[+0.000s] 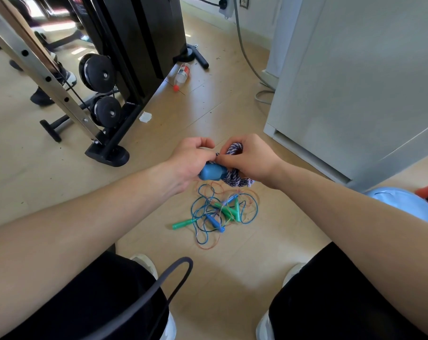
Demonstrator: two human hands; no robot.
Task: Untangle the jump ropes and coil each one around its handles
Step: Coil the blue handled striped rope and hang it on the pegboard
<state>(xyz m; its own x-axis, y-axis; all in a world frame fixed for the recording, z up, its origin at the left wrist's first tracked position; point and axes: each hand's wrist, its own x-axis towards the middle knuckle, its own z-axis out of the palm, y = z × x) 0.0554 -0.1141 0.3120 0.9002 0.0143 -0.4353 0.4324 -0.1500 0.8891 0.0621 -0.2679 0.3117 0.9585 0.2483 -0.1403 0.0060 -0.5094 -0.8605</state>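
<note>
My left hand (190, 159) grips the blue handles (211, 173) of a braided purple-and-white jump rope (235, 179). My right hand (248, 158) pinches that rope, whose loops stick out above and below my fingers. Both hands meet in mid-air above the floor. Below them on the floor lies a tangle of thin jump ropes (222, 213), blue and orange cords knotted together with green handles (183, 224) and small blue handles (215, 223).
A black weight machine (124, 77) with pulleys stands at the left. A white cabinet (355, 82) fills the right. A plastic bottle (182, 74) lies on the wooden floor behind. A dark strap (168, 280) crosses my left knee. A light blue ball (409, 207) sits at right.
</note>
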